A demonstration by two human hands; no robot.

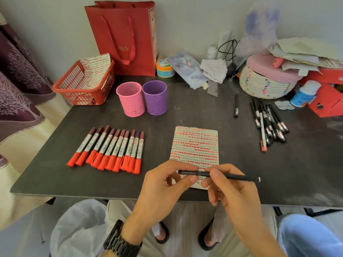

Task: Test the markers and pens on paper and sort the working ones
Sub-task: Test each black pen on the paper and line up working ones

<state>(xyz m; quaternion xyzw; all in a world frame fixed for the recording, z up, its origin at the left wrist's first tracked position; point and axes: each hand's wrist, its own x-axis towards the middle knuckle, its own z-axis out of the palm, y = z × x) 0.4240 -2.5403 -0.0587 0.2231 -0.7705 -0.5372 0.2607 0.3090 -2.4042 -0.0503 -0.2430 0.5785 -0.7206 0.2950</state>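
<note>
The pen is held level in both hands just above the near edge of the paper, at the front of the desk. The left grip pinches the cap between thumb and forefinger, and the right grip holds the barrel in curled fingertips, close to where cap and barrel meet. A thin pale seam shows at that join, but I cannot tell whether the cap is seated or partly off. The pen looks slim, rigid and very light, with a matt black barrel that should not slip much in dry fingers. The cap is probably a friction fit, so a short straight pull along the pen's length should suit it better than bending. Holding close to the join on both sides, as now, keeps the thin barrel from flexing and the tip from jabbing out suddenly. For writing, the right grip would likely sit low on the barrel near the tip. The paper is thin, loose and already crowded with red test marks, so it may slide under a stroke unless pressed down. A row of red markers lies to the left. A heap of black pens lies well apart on the right, and a pink cup and a purple cup stand behind.
</note>
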